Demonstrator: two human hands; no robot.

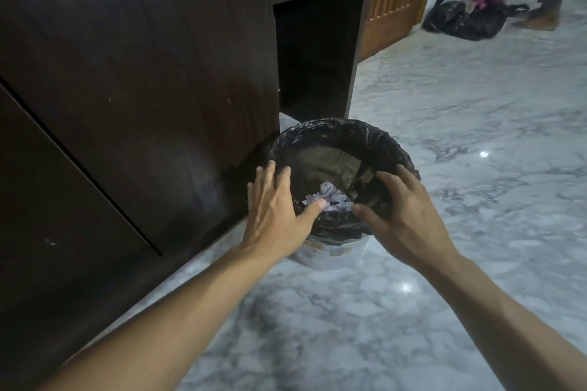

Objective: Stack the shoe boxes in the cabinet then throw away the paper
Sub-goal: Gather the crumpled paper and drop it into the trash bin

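My left hand and right hand hover flat, fingers spread, holding nothing, over the bin beside the cabinet, paper already inside, and catching the loose liner could tip it.

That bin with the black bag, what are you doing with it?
A person is leaning over a small bin lined with a black bag, beside a dark wooden cabinet. Crumpled white paper already lies inside the bag. The left hand and the right hand are spread open over the rim, holding nothing. The paper looks thrown away; no shoe boxes show in this view.
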